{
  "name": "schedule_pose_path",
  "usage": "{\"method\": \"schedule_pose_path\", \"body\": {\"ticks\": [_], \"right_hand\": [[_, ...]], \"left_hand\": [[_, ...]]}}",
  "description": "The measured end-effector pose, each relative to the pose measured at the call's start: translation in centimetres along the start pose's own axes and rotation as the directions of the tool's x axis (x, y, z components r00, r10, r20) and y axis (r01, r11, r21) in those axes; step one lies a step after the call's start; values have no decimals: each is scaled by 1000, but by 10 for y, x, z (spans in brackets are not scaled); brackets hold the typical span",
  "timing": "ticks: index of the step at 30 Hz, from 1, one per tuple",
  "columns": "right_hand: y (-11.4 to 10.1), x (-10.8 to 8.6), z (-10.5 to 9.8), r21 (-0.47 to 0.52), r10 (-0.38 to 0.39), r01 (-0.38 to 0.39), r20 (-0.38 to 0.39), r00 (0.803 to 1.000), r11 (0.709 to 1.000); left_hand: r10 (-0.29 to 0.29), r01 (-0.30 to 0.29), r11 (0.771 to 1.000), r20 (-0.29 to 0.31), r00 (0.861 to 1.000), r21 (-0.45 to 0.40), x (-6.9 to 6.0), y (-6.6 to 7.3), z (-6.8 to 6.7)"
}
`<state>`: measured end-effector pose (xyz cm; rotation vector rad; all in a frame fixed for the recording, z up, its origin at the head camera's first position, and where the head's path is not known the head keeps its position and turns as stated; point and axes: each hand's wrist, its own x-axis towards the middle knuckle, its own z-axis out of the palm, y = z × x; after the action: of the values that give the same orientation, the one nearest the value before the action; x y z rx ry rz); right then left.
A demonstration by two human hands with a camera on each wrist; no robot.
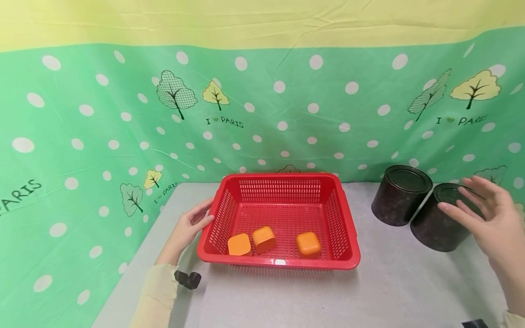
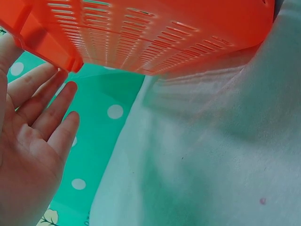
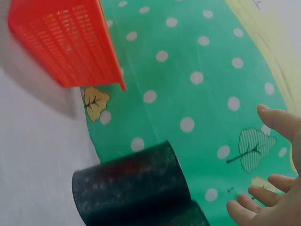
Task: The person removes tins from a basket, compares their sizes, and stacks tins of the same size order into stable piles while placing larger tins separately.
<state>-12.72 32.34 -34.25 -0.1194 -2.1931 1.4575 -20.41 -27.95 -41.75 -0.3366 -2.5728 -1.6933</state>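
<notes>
A red slotted plastic basket [image 1: 283, 263] stands on the table. Inside it, near the front wall, are three small orange rounded blocks: one at left [image 1: 239, 244], one beside it [image 1: 264, 238] and one further right [image 1: 308, 244]. My left hand [image 1: 189, 228] touches the basket's left rim with relaxed, fairly straight fingers, which the left wrist view shows against the rim's edge. On the right, my right hand [image 1: 492, 218] hovers with spread fingers and holds nothing. It partly hides a black lidded can [image 1: 436, 223]; another black can [image 1: 395, 200] stands against that one.
A grey-white cloth [image 1: 287, 298] covers the table. Behind and along the left hangs a green curtain [image 1: 262, 109] with white dots, trees and a yellow band on top. The two cans stand near the curtain, to the right of the basket.
</notes>
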Motion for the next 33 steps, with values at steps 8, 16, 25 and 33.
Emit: {"method": "schedule_pose_path", "body": {"ticks": [8, 16, 25, 33], "right_hand": [[-9, 2, 21, 36, -31, 27, 125, 992, 999], [-17, 5, 43, 337, -113, 25, 244, 963, 941], [-40, 11, 74, 349, -160, 48, 298, 941, 936], [-70, 18, 106, 170, -191, 140, 334, 923, 975]], "left_hand": [[2, -2, 1000, -2, 1000, 0, 0, 1, 0], [15, -15, 1000, -5, 1000, -6, 1, 0, 1], [19, -19, 1000, -5, 1000, -7, 1, -1, 0], [0, 0, 1000, -4, 1000, -6, 0, 0, 1]]}}
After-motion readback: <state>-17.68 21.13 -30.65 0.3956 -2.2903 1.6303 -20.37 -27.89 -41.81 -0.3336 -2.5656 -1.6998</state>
